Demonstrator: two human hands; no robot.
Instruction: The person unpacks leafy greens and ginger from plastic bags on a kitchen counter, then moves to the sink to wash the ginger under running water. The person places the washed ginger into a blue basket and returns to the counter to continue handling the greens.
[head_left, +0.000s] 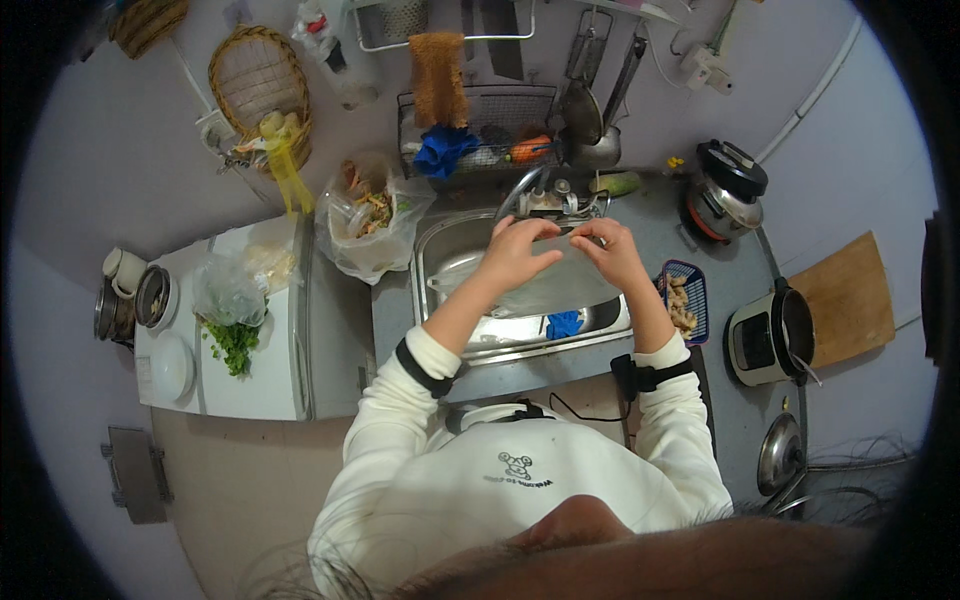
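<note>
A translucent plastic bag hangs spread out over the stainless steel sink. My right hand pinches the top edge of the bag between thumb and fingers. Close beside it, my left hand is at the bag's upper edge, its thumb apart from the index finger; whether its other fingers grip the bag is hidden. A blue cloth lies in the sink below the bag. Behind my hands stands the curved metal faucet.
Left of the sink sits a plastic bag of food scraps; leafy greens lie on a white surface farther left. To the right are a blue basket of ginger, a rice cooker and a pressure cooker. A cucumber-like vegetable lies behind the sink.
</note>
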